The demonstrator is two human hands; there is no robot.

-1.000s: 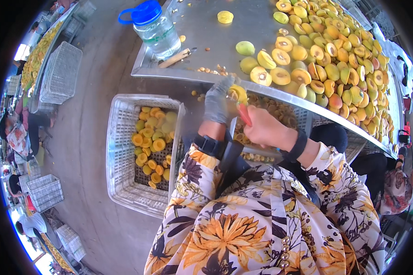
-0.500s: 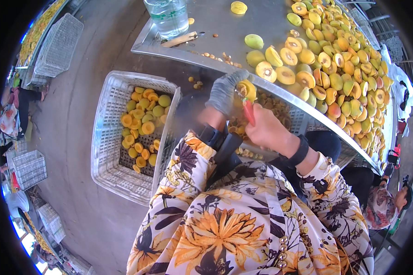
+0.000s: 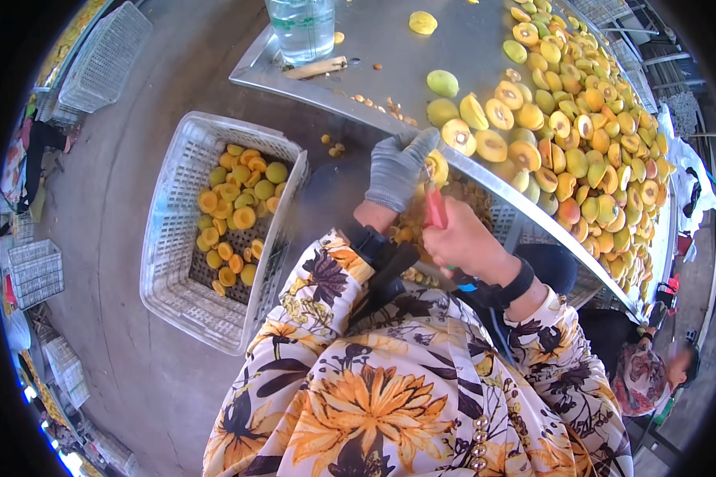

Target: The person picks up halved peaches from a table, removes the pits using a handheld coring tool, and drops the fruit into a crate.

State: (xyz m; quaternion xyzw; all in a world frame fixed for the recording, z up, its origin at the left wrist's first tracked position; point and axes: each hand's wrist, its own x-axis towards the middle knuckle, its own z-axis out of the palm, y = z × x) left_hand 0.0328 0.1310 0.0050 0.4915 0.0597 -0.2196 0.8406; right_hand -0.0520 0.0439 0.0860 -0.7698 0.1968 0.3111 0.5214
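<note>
My left hand (image 3: 398,171), in a grey knit glove, is closed around a yellow apricot half (image 3: 436,168) just off the table's front edge. My bare right hand (image 3: 468,238) grips a small tool with a red handle (image 3: 434,208), its upper end against the fruit. The tool's working tip is hidden by the apricot and the glove. Right beyond my hands, halved apricots (image 3: 492,146) lie cut side up on the metal table (image 3: 374,60), some with stones in them. Below my hands, a container of small brown-yellow pieces (image 3: 410,230) shows partly.
A white plastic crate (image 3: 155,238) with pitted apricot halves stands on the floor at my left. A large apricot heap (image 3: 589,151) covers the table's right side. A clear water container (image 3: 304,32) and a wooden-handled tool (image 3: 317,68) sit at its left corner. Another person (image 3: 644,378) is at far right.
The gloved hand has turned, so its back shows more and the tool's metal tip is no longer visible. My right hand stays close to the fruit. The whole view has shifted slightly.
</note>
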